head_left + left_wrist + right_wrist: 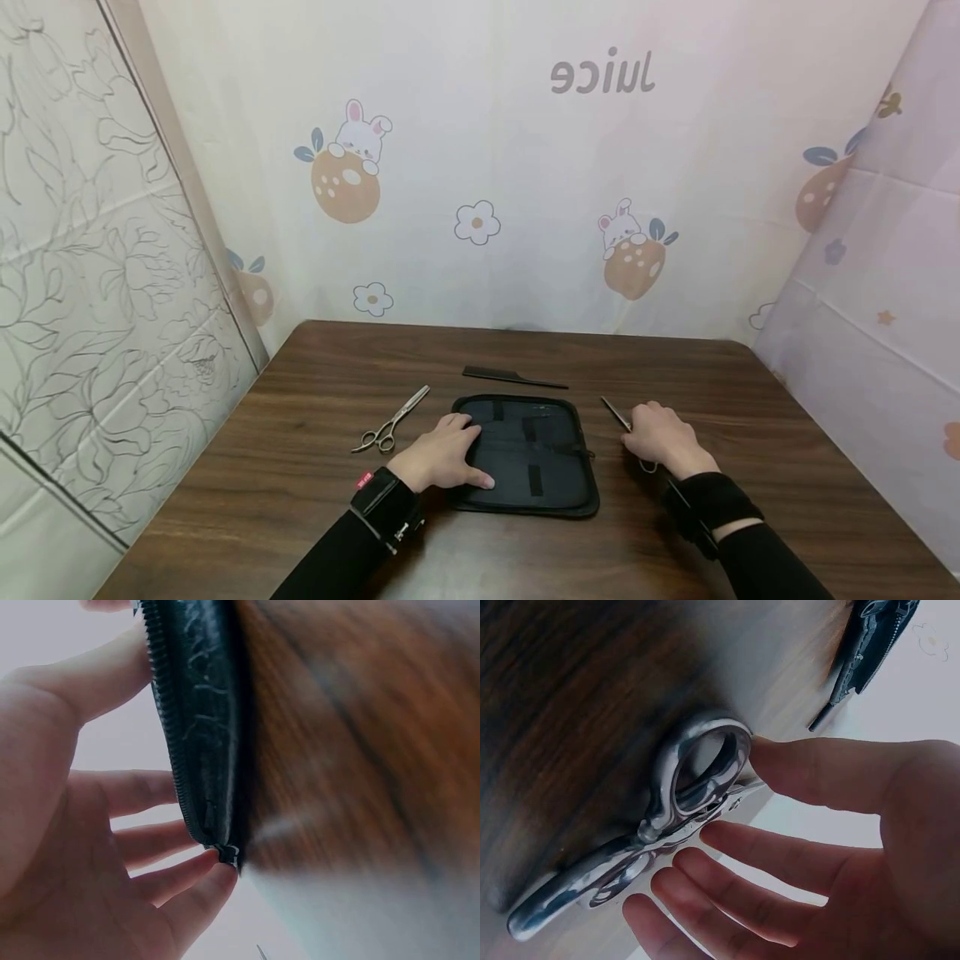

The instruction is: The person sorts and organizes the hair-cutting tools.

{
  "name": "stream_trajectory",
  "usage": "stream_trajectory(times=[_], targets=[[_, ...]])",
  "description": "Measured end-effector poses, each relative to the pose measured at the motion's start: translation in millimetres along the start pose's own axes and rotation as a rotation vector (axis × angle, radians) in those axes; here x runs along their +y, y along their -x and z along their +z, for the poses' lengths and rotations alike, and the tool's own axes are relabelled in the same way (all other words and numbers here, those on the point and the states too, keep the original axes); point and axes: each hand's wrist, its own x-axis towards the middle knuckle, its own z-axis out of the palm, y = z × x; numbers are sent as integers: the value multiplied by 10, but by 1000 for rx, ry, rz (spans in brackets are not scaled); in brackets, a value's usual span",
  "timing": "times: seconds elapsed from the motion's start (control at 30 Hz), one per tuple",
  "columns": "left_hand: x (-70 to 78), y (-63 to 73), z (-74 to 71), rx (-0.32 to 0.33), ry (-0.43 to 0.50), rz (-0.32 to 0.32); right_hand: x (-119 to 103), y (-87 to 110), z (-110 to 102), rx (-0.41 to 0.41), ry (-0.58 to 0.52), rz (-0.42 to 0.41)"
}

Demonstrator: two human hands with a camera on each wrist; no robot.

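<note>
In the head view a black zip case (498,462) with elastic loops lies on the table. My left hand (442,454) rests over its left edge, thumb and fingers spread on it. The left wrist view shows my fingertips along the zipper edge (171,750), near its corner. To the right of the case, my right hand (667,437) is at a pair of silver scissors (615,413), which point away from me. In the right wrist view my thumb meets one finger ring (664,780) and my fingertips lie along the other side of the handles.
A second pair of scissors (408,407) lies left of the case. Behind the case is a black rat-tail comb (491,374). The brown wooden table (225,517) ends at a patterned curtain (480,275) at the back.
</note>
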Motion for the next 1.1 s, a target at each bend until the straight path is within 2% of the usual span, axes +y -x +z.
stream_trajectory(times=[0.3, 0.63, 1.1], targets=[[-18, -26, 3, 12, -19, 8, -1, -31, -13, -9, -8, -10], [-25, -24, -5, 10, -13, 12, -10, -40, -29, -40, -14, 16], [-15, -44, -35, 18, -31, 2, 25, -90, 1, 1, -25, 17]])
